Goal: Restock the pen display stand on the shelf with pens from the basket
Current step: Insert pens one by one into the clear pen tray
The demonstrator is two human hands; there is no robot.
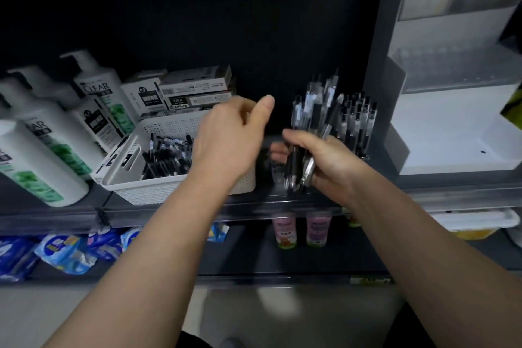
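The right hand (324, 158) gripped a bundle of pens (313, 113) in front of the display stand (357, 124) (its base hidden). The left hand (226, 138) hovered over the basket (132, 178) of loose pens (166, 155); its fingers were hidden, so its grip could not be told.

Left hand (226, 138) motion-blurred; its fingers hidden behind the knuckles. Dark pen display stand (363, 153): base hidden by right hand (327, 158) gripping bundle of black-and-clear plastic pens (309, 116).
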